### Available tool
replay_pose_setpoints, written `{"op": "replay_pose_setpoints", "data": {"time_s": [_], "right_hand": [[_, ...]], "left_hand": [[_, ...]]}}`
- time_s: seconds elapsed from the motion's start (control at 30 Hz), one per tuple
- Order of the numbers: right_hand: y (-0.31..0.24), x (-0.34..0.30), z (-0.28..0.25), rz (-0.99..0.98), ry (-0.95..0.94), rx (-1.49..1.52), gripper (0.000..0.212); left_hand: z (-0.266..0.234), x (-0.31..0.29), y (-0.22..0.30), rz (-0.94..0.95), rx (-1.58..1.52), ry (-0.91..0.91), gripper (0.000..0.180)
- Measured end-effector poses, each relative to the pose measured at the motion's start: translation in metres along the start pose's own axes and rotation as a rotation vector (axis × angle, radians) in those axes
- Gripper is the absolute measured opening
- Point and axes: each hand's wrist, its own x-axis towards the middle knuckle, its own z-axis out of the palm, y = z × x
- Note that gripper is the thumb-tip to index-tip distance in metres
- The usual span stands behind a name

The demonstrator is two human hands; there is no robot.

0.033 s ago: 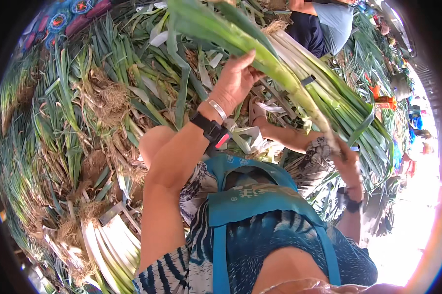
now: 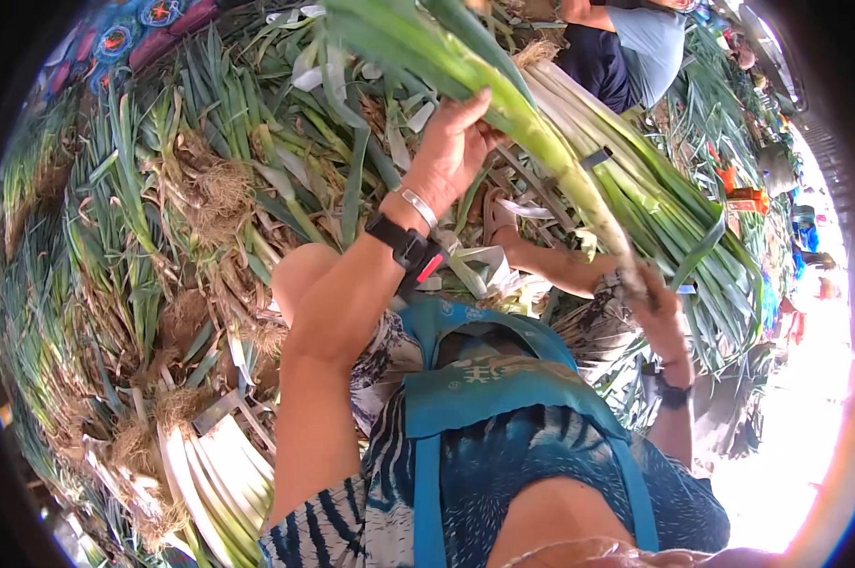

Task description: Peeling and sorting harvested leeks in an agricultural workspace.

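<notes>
A long leek (image 2: pixel 579 189) slants across the view, its wide green leaves at the upper left and its pale root end at the lower right. My left hand (image 2: pixel 456 156) is closed round its green upper stalk. At the root end, my right hand (image 2: pixel 662 317) is slightly blurred, its fingers closed about the tip; a small dark spot there is too unclear to name. Just beyond the held leek lies a thick bundle of leeks (image 2: pixel 655 194), white ends and roots toward the upper left.
Heaped leeks with roots (image 2: pixel 210 189) cover the ground to my left. White trimmed stalks (image 2: pixel 219 473) lie at the lower left. Peeled scraps (image 2: pixel 494 270) litter the ground by my legs. Another person (image 2: pixel 626 52) sits at the upper right. An orange object (image 2: pixel 748 200) stands far right.
My right hand has shifted slightly left and down along with the root end. A small pale scrap that hung beside the stalk no longer shows there. My left hand keeps its hold.
</notes>
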Motion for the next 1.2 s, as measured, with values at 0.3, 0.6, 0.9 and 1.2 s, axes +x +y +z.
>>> {"op": "replay_pose_setpoints", "data": {"time_s": [0.3, 0.6, 0.9, 1.2], "right_hand": [[-0.026, 0.058, 0.134, 0.053, -0.262, 0.665, 0.044], [-0.061, 0.082, 0.137, 0.356, -0.483, 1.105, 0.023], [-0.081, 0.174, 0.163, 0.269, -0.618, 1.27, 0.03], [-0.026, 0.22, 0.207, -0.012, -0.364, 0.811, 0.02]], "left_hand": [[-0.094, 0.017, 0.018, 0.135, 0.161, 0.874, 0.016], [-0.098, -0.014, 0.008, 0.154, 0.42, 0.675, 0.023], [-0.024, -0.051, 0.001, -0.289, 0.139, -0.007, 0.018], [-0.012, -0.069, 0.011, -0.71, 0.291, -0.385, 0.037]]}}
